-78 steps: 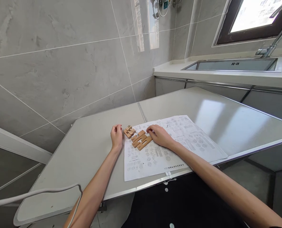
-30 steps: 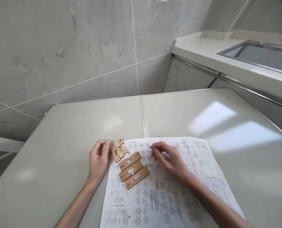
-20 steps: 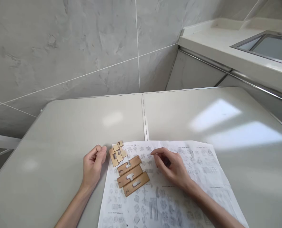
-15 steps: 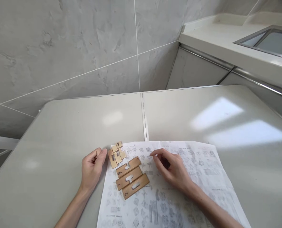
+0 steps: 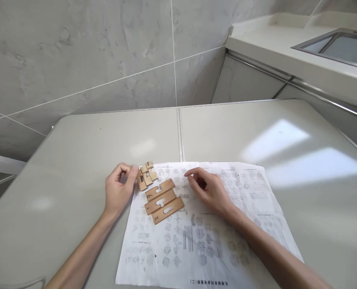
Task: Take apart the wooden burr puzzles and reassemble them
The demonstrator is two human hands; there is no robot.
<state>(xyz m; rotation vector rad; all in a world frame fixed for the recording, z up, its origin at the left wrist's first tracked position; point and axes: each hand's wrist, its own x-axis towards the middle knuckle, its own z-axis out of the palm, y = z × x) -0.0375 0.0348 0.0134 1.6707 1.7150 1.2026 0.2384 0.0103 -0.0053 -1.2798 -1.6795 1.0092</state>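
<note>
My left hand [image 5: 120,188] rests loosely curled on the table, the thumb beside the small wooden puzzle pieces [image 5: 147,176]. I cannot tell whether it touches them; nothing shows inside it. Those pieces lie in a notched cluster on the sheet's far left corner, one marked 3. Nearer to me are three flat wooden bars with cut-out slots, side by side: the top bar [image 5: 159,190], the middle bar [image 5: 160,201] marked 1, and the lower bar [image 5: 168,210] marked 2. Right of the bars, my right hand [image 5: 210,190] rests on the paper, fingers curled in, holding nothing visible.
A large printed sheet [image 5: 208,265] with many small diagrams lies under the bars and my right hand. The pale table [image 5: 106,144] has a seam down its middle. Behind are a grey tiled wall [image 5: 106,48] and, at right, a counter [image 5: 262,42] with a sink [image 5: 341,46].
The view has tilted down, so the hands, wooden pieces and sheet sit higher and more of the sheet's near edge shows. Both hands keep nearly the same pose.
</note>
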